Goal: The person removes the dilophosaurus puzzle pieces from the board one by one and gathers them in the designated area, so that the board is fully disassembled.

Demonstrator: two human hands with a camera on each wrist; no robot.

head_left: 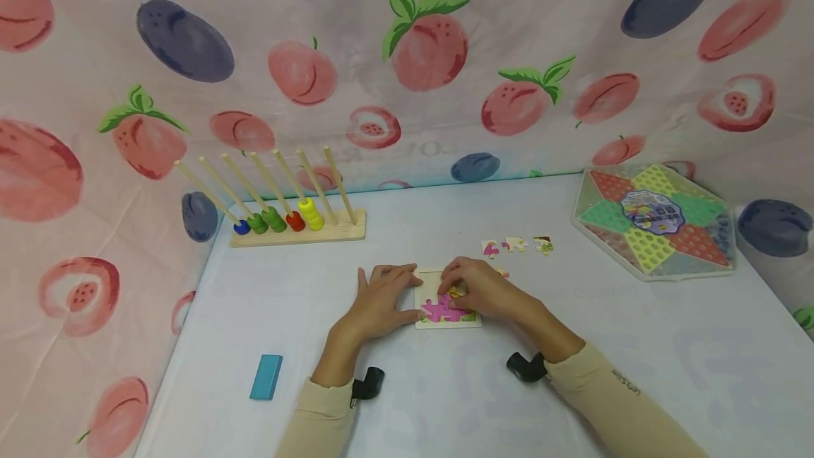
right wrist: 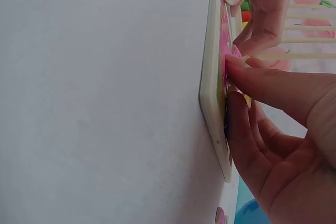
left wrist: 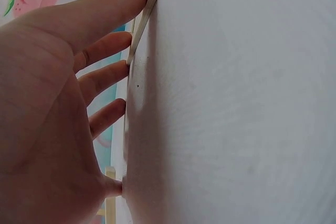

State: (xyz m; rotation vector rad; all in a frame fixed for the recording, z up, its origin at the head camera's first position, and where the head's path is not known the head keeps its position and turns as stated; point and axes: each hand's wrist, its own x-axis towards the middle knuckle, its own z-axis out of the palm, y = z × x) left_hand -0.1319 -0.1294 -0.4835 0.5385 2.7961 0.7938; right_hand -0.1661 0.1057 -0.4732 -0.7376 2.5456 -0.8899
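A small wooden puzzle board [head_left: 427, 278] lies flat between the two hands, its lower part filled with pink and green jigsaw pieces [head_left: 435, 312]. My left hand [head_left: 379, 304] rests against the board's left side, thumb at the lower corner and fingers spread toward the upper edge. In the left wrist view those fingers [left wrist: 107, 80] are nearly straight. My right hand [head_left: 488, 290] reaches over the board's right half and pinches a pink and yellow puzzle piece [right wrist: 237, 52] between thumb and fingers, right at the board's surface. The fingers partly hide this piece.
Several loose puzzle pieces [head_left: 515, 244] lie beyond the right hand. A wooden peg rack with coloured beads [head_left: 299, 237] stands at the back left. A blue block [head_left: 266, 377] lies at front left, and a hexagonal game box [head_left: 655, 221] sits at the back right.
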